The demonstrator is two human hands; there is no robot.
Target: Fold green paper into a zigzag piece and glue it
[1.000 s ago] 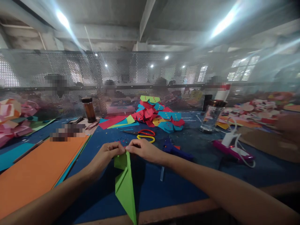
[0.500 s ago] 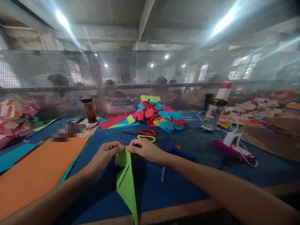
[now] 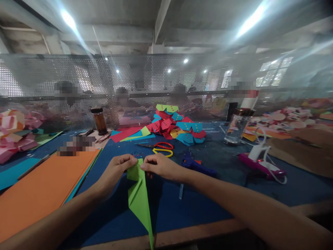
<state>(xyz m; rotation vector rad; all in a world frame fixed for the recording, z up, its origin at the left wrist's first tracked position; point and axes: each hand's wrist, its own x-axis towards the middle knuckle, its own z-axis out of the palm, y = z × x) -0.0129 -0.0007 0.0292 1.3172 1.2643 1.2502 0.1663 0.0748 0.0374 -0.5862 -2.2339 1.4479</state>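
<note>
A folded piece of bright green paper point(image 3: 139, 199) hangs between my hands, its long pointed end reaching down past the table's front edge. My left hand point(image 3: 118, 170) pinches its upper left edge between thumb and fingers. At the upper right edge, my right hand point(image 3: 157, 166) grips the paper the same way. Just beyond my hands lie scissors point(image 3: 163, 149) with one red and one yellow handle. A blue glue gun point(image 3: 196, 165) rests right of my right hand, and a clear glue stick point(image 3: 181, 191) lies nearer to me.
Orange paper sheets point(image 3: 52, 191) are stacked at left. Behind the scissors is a pile of folded, dotted paper shapes point(image 3: 166, 125). A brown bottle point(image 3: 99, 121), a clear cup point(image 3: 235, 130) and a purple device with a white cord point(image 3: 260, 166) stand farther off. A perforated screen point(image 3: 145, 76) spans the back.
My right thumb has slid slightly down the paper's edge, and more of the green top edge shows between my hands. Both hands keep their pinch.
</note>
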